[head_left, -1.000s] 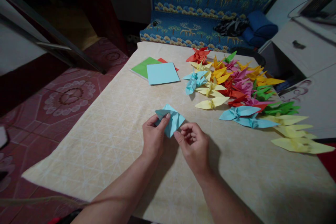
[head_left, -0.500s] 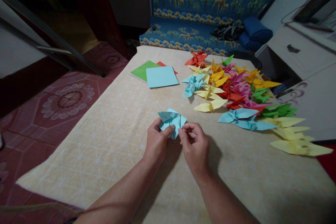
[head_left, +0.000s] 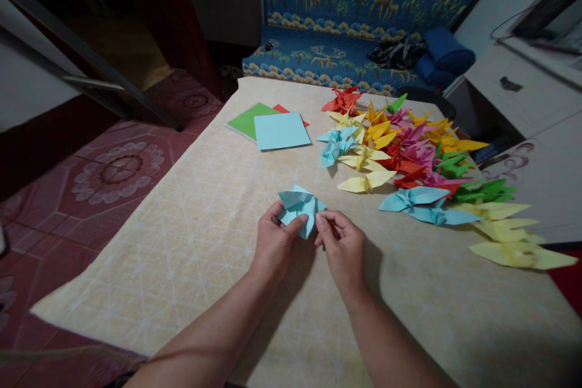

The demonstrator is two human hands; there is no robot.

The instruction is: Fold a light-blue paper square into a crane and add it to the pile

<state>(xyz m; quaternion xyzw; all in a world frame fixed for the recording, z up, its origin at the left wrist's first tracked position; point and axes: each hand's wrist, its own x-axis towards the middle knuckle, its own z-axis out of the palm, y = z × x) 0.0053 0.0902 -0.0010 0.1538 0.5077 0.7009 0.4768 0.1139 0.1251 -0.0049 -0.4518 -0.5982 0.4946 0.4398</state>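
A partly folded light-blue sheet of origami paper [head_left: 297, 203] is held above the middle of the table, its flaps raised and creased. My left hand [head_left: 278, 231] is closed on its left side, thumb pressed on the front and fingers behind. At the right edge, my right hand [head_left: 342, 244] pinches a flap between thumb and forefinger, the other fingers curled. Beyond the hands lies a flat light-blue sheet [head_left: 282, 131], over a green sheet [head_left: 250, 120] and a red sheet [head_left: 282, 108].
Many folded paper cranes, among them orange ones [head_left: 379, 132], blue ones [head_left: 414, 197] and yellow ones [head_left: 522, 254], spread over the right of the cloth-covered table [head_left: 173, 242]. Behind stands a blue patterned sofa [head_left: 341, 30]; a white cabinet [head_left: 536, 109] is at right.
My right thumb and forefinger have shifted slightly up along the paper's right edge, and the front flap there stands more folded. My left hand keeps its hold.
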